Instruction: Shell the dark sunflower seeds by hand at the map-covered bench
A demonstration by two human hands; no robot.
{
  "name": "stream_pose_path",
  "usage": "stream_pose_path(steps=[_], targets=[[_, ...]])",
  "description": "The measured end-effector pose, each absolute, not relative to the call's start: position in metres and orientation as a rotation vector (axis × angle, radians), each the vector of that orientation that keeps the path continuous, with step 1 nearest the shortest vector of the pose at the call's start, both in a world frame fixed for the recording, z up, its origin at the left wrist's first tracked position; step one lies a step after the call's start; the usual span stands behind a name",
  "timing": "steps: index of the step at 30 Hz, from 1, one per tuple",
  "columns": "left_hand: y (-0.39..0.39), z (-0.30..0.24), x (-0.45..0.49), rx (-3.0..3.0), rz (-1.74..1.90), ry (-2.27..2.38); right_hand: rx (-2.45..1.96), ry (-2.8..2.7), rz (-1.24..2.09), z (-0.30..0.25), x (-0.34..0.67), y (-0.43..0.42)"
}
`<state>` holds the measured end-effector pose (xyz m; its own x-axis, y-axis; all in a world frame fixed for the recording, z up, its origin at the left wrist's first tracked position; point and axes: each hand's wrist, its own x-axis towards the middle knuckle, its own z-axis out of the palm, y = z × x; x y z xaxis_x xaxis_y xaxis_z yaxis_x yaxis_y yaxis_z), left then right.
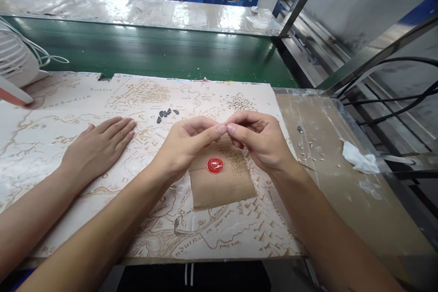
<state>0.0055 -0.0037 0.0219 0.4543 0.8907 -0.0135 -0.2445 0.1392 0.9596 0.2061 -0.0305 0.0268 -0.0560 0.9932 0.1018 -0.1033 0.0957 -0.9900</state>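
Note:
My left hand [190,141] and my right hand [258,139] meet fingertip to fingertip above a brown cardboard piece [222,191]. Thumbs and forefingers are pinched together. Whatever they hold, if anything, is too small or hidden to make out. Below them on the cardboard lies a glossy red disc [214,165], perhaps a shallow cap of red liquid. Tiny tan grains [235,160] are scattered beside it. Just beyond my hands is a spread of small dark-edged bits [239,101]. Several black chunks [164,113] lie to the left on the map-printed sheet [226,242].
Another person's hand [99,146] rests flat on the sheet at left. A white fan [17,54] stands at far left. A green conveyor belt [153,50] runs behind the table. Crumpled white tissue [359,157] and black cables [393,100] are at right.

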Motion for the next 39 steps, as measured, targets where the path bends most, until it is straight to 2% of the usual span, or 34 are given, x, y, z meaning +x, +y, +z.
stream_pose_path(steps=[8, 12, 16, 22, 39], targets=[[0.008, 0.029, -0.012, 1.447, 0.786, 0.882, -1.046, -1.290, 1.171, 0.024, 0.208, -0.028], [0.034, 0.024, -0.038, 1.916, 0.955, 1.312, -1.196, -1.431, 1.005, 0.031, 0.211, -0.031], [0.054, 0.005, -0.060, 2.301, 0.917, 1.626, -1.209, -1.771, 1.076, 0.045, 0.214, -0.039], [0.058, -0.003, -0.062, 2.238, 0.811, 1.676, -1.151, -1.968, 1.162, 0.052, 0.212, -0.046], [0.055, 0.003, -0.054, 2.131, 0.903, 1.541, -1.230, -2.064, 1.098, 0.055, 0.211, -0.052]])
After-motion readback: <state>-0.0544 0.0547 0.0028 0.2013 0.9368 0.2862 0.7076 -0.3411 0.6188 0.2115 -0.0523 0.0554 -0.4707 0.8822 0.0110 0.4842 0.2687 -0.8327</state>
